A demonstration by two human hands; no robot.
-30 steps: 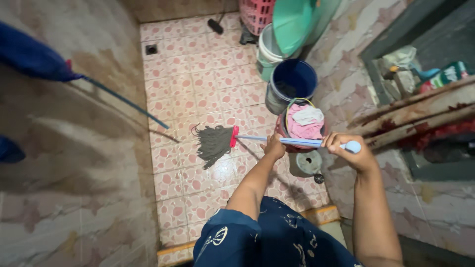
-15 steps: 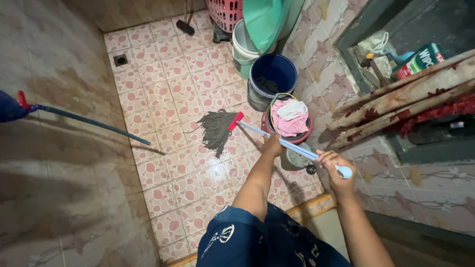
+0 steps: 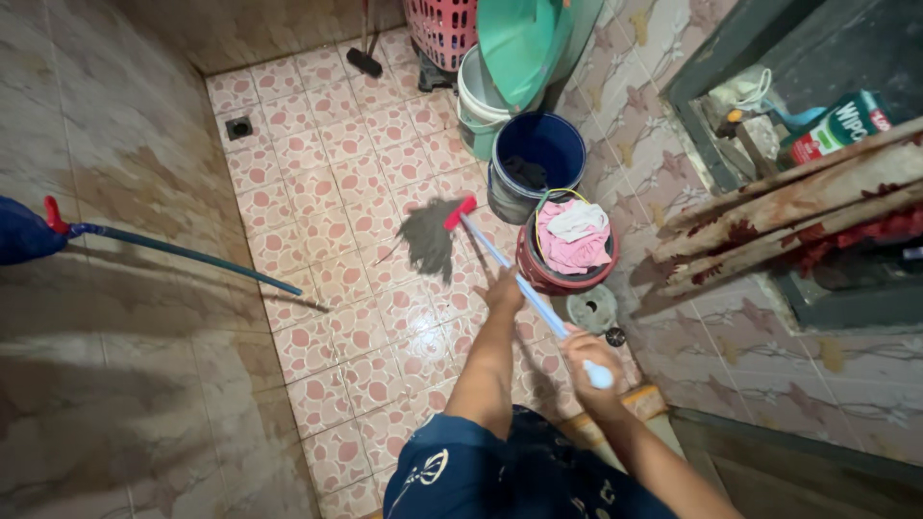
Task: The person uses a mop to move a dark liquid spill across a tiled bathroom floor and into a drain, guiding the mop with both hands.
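while both hands grip it, one light blue mop handle [image 3: 505, 272] runs as a single long line from about five o'clock, near the person, up toward eleven o'clock, ending in one red clamp with a grey stringy mop head [image 3: 428, 240] spread on the pink patterned tile floor [image 3: 327, 183]. the left hand [image 3: 504, 290] is wrapped tight round the middle of the shaft, arm stretched forward. the right hand [image 3: 588, 354] is clenched over the rounded white top end, elbow bent, held nearer the body. three buckets stand at one to two o'clock of the mop head: one white-green bucket [image 3: 478, 101], one dark blue bucket [image 3: 538, 163] and one red bucket of pink cloth [image 3: 567, 252]. one pink slatted basket [image 3: 444, 27] sits at twelve o'clock. one floor drain [image 3: 238, 127] lies at ten o'clock.
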